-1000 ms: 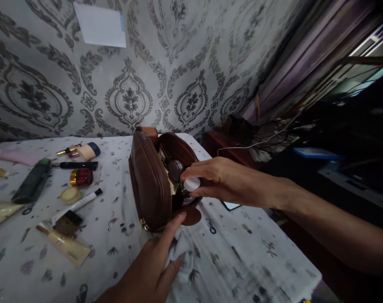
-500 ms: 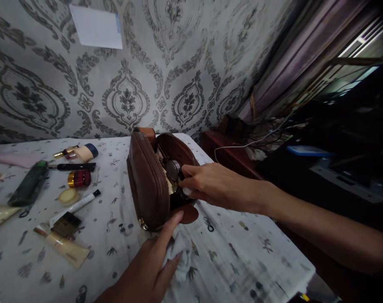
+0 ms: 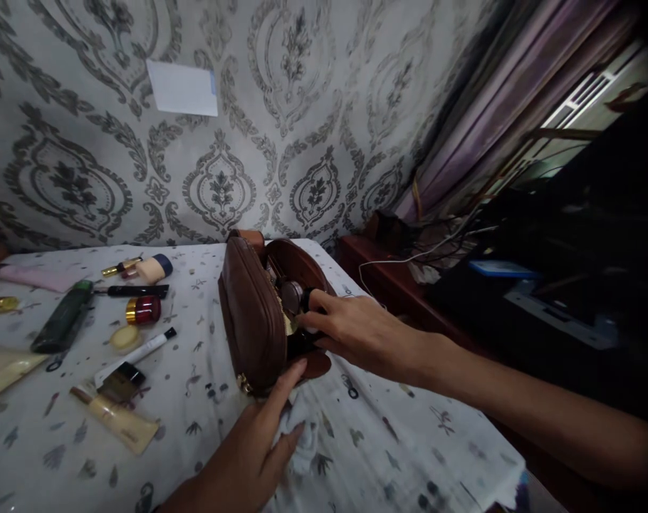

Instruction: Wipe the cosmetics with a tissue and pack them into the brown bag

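Note:
A brown leather bag [image 3: 254,313] stands unzipped on the patterned white cloth, with a round container [image 3: 291,296] and other small items inside. The fingers of my right hand [image 3: 350,324] reach into its opening from the right, bent around something dark that is mostly hidden. Near the bag's front corner, my left hand [image 3: 260,434] has its fingers apart, the index fingertip by the bag's edge and a brown flap [image 3: 317,365]. A pale crumpled cloth [image 3: 304,431] lies under and beside the left hand's fingers.
Left of the bag lie a green bottle [image 3: 65,318], a red jar [image 3: 143,309], a cream tube [image 3: 115,420], a white tube [image 3: 142,349] and several other cosmetics. Behind is a patterned wall with a white paper [image 3: 182,88]. Cables and a dark red surface [image 3: 377,267] are at the right.
The camera view has shifted, so the scene sits slightly lower. My right hand has moved slightly within the bag's opening, while my left hand stays at the front corner.

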The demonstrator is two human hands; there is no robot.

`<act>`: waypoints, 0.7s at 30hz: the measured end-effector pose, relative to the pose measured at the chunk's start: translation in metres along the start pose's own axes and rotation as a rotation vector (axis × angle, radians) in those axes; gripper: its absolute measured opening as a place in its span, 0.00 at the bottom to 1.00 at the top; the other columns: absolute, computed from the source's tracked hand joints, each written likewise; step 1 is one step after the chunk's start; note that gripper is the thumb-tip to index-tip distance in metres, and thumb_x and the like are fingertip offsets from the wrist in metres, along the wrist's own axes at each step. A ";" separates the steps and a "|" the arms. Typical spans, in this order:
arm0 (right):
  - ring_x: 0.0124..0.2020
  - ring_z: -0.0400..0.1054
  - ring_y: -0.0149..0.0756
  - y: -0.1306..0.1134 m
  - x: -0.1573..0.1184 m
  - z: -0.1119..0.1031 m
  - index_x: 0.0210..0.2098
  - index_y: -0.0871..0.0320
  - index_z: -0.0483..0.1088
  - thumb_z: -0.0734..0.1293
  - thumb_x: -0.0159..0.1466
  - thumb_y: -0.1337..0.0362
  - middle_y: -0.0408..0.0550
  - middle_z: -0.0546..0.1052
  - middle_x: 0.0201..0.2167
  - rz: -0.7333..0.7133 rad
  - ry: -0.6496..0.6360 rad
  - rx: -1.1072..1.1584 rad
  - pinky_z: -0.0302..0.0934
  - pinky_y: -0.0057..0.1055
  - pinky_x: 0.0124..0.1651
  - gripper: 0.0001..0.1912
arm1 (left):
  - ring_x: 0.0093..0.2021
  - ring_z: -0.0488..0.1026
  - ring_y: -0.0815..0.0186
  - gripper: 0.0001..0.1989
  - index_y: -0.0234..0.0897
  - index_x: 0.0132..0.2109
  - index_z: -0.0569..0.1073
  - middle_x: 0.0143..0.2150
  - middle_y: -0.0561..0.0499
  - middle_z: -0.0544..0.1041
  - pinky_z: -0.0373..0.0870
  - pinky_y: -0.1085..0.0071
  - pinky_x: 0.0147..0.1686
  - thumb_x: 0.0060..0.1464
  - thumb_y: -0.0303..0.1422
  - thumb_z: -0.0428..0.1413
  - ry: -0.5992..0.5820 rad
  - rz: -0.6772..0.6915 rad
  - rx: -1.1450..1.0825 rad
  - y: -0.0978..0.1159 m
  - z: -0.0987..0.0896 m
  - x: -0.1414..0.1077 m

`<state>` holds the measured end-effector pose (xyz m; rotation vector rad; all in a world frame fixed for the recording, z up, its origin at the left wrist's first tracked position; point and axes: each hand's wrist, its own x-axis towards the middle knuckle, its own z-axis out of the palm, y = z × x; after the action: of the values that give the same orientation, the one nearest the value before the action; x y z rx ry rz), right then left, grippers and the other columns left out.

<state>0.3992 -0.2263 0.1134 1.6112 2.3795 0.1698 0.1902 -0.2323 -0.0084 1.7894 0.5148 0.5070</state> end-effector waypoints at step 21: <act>0.29 0.72 0.34 -0.020 -0.025 0.032 0.45 0.63 0.70 0.62 0.55 0.80 0.59 0.73 0.51 0.010 0.104 -0.028 0.60 0.31 0.24 0.19 | 0.73 0.49 0.60 0.31 0.42 0.73 0.48 0.74 0.50 0.51 0.48 0.60 0.70 0.66 0.35 0.47 -0.028 0.030 0.071 -0.013 0.000 0.000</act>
<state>0.3993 -0.2580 0.0814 1.6399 2.4336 0.2948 0.1892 -0.2288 -0.0209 1.8720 0.4924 0.4888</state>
